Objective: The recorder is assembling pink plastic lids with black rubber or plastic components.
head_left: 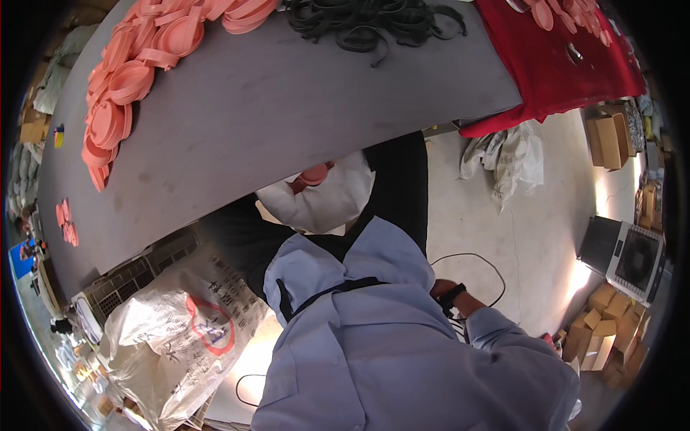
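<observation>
At my right hip, my right hand [443, 289] hangs low with a black band [453, 294] at its wrist. Its fingers are mostly hidden, so what they hold, if anything, does not show. Black cables [496, 276] run close beside it. My left hand is out of sight. Between my knees, below the table edge, is an open white sack [316, 205] with coral-pink round rubbery pieces [315, 174] in it. A heap of similar coral pieces [131, 80] lies on the grey table [287, 108], at the far left.
Black rubbery strips [366, 25] are heaped at the table's far side. A red cloth [553, 72] covers its right end, with more coral pieces [543, 14]. A printed white sack [187, 337] stands at left; crumpled sacking [507, 158], cartons [607, 323] and a fan unit [636, 258] are at right.
</observation>
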